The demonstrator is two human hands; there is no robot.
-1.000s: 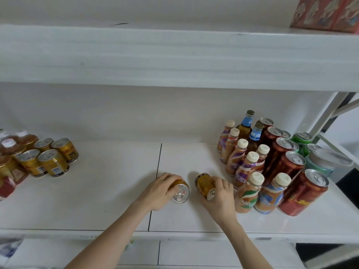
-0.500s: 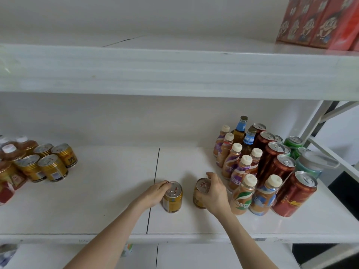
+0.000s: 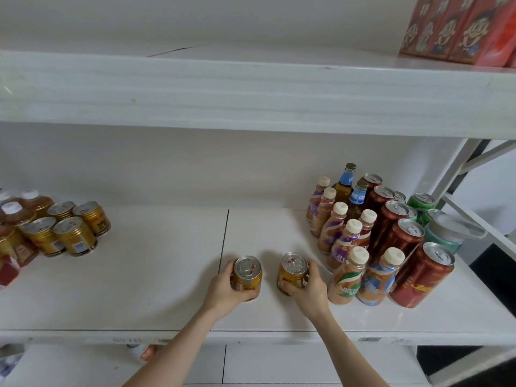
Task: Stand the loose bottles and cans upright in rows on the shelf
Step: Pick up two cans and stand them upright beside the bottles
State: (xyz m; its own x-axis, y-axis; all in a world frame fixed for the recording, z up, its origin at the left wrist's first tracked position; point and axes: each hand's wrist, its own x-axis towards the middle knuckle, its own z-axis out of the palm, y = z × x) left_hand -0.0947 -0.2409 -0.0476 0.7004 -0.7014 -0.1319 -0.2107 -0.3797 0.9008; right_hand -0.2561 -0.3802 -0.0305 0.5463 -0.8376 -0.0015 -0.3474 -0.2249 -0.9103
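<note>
Two short gold cans stand upright near the front middle of the white shelf (image 3: 156,289). My left hand (image 3: 223,289) grips the left gold can (image 3: 248,272) from its left side. My right hand (image 3: 308,289) grips the right gold can (image 3: 293,268), fingers curled round its right side and thumb at its lower front. The two cans stand about a hand's width apart. The right one is close to the coffee bottles (image 3: 346,275) at the right.
Rows of coffee bottles, two glass bottles (image 3: 344,181), red cans (image 3: 421,275) and green cans (image 3: 421,201) fill the shelf's right part. Gold cans (image 3: 75,234) and tea bottles (image 3: 14,216) stand at the left. Red cartons (image 3: 458,26) sit on the upper shelf. A bracket (image 3: 458,163) slants at right.
Both gold cans lay on their sides a second ago; my hands have tipped them upright, and they now stand on the shelf still gripped.
</note>
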